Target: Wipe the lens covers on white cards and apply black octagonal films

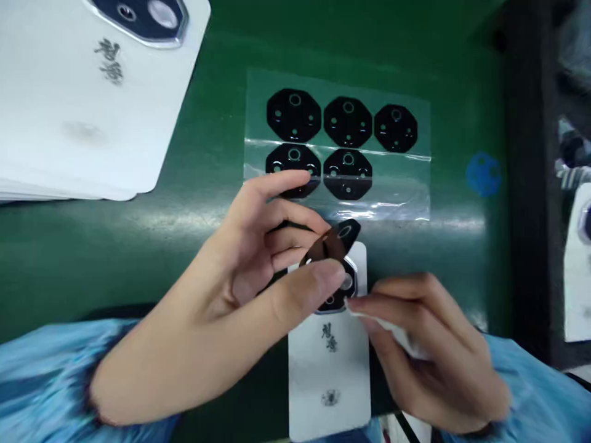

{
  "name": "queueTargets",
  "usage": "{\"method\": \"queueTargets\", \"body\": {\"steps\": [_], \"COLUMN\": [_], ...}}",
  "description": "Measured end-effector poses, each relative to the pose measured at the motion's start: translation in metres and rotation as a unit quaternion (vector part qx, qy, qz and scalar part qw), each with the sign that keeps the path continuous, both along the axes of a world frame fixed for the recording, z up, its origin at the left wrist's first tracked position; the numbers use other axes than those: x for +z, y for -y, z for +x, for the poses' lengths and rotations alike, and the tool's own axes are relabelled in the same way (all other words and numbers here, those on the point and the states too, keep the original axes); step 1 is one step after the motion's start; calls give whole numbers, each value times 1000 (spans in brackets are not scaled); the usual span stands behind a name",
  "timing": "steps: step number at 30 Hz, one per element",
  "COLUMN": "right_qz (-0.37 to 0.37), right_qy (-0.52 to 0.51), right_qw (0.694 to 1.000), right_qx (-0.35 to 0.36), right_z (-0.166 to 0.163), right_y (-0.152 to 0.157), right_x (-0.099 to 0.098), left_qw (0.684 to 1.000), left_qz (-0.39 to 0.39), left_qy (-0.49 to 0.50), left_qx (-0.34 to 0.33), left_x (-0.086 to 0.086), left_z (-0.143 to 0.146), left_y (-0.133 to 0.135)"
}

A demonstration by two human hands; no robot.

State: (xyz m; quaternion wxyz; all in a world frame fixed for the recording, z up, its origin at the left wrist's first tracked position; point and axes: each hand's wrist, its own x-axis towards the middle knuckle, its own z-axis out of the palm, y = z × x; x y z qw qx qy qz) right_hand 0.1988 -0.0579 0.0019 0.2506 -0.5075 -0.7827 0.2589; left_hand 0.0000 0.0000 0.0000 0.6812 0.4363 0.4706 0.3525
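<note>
Black octagonal piece [349, 231] tilts in left fingers [329, 274].

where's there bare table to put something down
Bare green table shows above the clear sheet and between it and the white stack. Below the sheet it's crowded: left hand, right hand and white panel.

A workshop, judging by the green surface [138, 258], stacked white panels [87, 163], clear sheet [401, 187] of black octagons [348, 126] and blue sleeves [50, 375]
</note>
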Motion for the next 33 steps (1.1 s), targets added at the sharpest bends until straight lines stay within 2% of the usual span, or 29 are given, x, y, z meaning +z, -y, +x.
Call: {"method": "queueTargets", "body": {"steps": [6,17,24,28,31,33], "right_qz": [49,119,47,41,20,-13], "right_qy": [57,126,85,77,63,16], "right_qw": [996,982,991,992,996,1000], "right_qx": [40,81,88,87,59,15], "right_z": [-3,-6,-7,-8,-6,-3], "right_y": [12,8,6,5,5,4], "right_x": [-12,-11,-12,-12,-11,-10], "left_qw": [1000,1000,999,997,996,996], "left_qz": [-13,-30,3,18,23,21], "left_qy": [7,2,-29,-53,-63,-64], "left_qx": [17,-4,-36,-56,-61,-58], "left_x": [0,0,-3,-3,-2,-1], "left_z": [5,1,0,-2,-2,-1], "left_y": [-4,-4,0,1,0,-1]}}
